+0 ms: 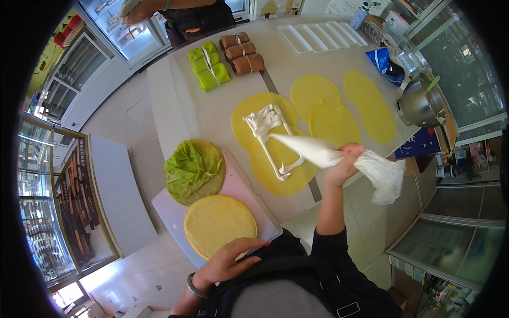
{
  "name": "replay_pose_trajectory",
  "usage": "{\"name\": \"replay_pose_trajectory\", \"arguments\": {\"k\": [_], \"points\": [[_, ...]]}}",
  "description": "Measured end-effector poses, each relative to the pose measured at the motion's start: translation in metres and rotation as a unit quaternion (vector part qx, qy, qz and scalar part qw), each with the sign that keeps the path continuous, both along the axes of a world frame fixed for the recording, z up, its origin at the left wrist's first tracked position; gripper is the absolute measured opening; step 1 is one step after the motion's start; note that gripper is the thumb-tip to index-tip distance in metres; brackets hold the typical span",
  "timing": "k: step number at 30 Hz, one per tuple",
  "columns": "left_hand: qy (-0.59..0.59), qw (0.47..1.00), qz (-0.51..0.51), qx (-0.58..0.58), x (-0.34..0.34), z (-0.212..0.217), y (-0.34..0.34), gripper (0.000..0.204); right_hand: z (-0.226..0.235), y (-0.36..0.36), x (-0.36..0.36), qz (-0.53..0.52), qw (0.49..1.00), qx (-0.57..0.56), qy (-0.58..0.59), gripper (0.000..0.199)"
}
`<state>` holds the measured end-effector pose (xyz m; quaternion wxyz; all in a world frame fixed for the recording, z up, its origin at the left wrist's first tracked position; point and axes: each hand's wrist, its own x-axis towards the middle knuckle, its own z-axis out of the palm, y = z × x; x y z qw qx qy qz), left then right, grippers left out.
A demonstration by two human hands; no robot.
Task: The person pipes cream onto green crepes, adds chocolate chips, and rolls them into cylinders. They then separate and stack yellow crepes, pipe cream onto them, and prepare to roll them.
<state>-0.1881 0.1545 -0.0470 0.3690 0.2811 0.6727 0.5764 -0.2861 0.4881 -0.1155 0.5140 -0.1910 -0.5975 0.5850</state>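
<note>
My right hand (344, 165) is closed around the middle of a white piping bag (310, 151), whose tip points left over a pair of overlapping yellow crepes (297, 177). White cream (265, 121) lies on that pair: a filled patch at the far end and a piped rectangular outline nearer me. The bag's tail hangs to the right of my fist. My left hand (228, 261), fingers stretched out and holding nothing, hovers at the near edge of a round stack of yellow crepes (220, 225). Beyond it, a crumpled green crepe (193, 167) tops a greenish stack.
Both stacks sit on a pink board (241, 180). More yellow crepes (315, 95) lie right. Green rolls (208, 69) and brown rolls (244, 55) are at the back, near another person (196, 21). A white divided tray (318, 37) and a metal bowl (416, 103) line the far and right edges.
</note>
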Motion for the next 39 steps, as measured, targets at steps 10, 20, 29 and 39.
{"name": "replay_pose_trajectory", "arguments": {"k": [10,20,29,39], "points": [[0.219,0.974,0.052,0.012,-0.060,0.034,0.060,0.061,0.015,0.015,0.009,0.015,0.999,-0.039,-0.003,0.039],[0.210,0.973,-0.037,0.085,-0.180,0.147,0.178,0.035,0.100,-0.019,0.010,0.337,0.870,0.279,-0.226,0.029],[0.186,0.975,-0.112,0.042,-0.159,0.186,0.190,0.033,0.111,-0.004,0.022,0.555,0.805,0.101,-0.183,0.024],[0.271,0.953,0.097,0.097,-0.137,0.116,0.067,0.054,0.026,0.030,0.016,0.083,0.994,-0.065,-0.008,0.045]]}}
